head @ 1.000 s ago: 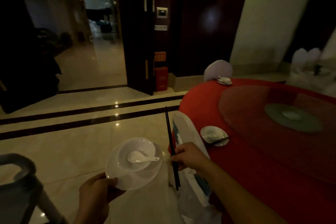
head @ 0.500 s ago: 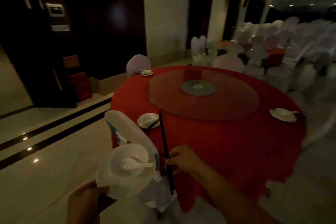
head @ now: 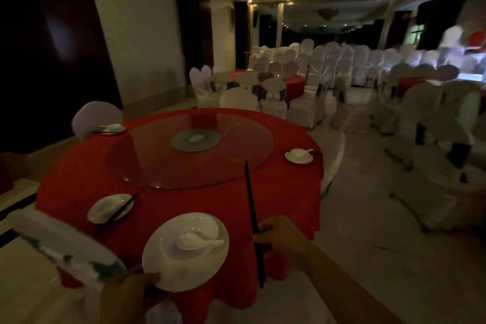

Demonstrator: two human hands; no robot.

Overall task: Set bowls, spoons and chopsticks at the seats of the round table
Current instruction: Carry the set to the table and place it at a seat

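Observation:
My left hand (head: pixel 128 294) grips the near rim of a white plate (head: pixel 168 271) that carries a white bowl (head: pixel 202 226) with a white spoon (head: pixel 197 241) in it, held above the near edge of the round red table (head: pixel 184 205). My right hand (head: pixel 278 237) holds black chopsticks (head: pixel 251 202) upright, tips pointing away. Three settings lie on the table: one at the near left (head: pixel 110 208) with chopsticks across it, one at the far left (head: pixel 113 128), one at the right (head: pixel 299 156).
A glass turntable (head: pixel 157 160) covers the table's middle. White-covered chairs stand at the near left (head: pixel 65 250), far left (head: pixel 96 118), far side (head: pixel 238 100) and right (head: pixel 334 155). More covered chairs and red tables fill the dim hall behind and to the right.
The view has swung right, from the doorway to the whole table. The plate with bowl and spoon has come over the table's near edge, and both hands have moved along with it.

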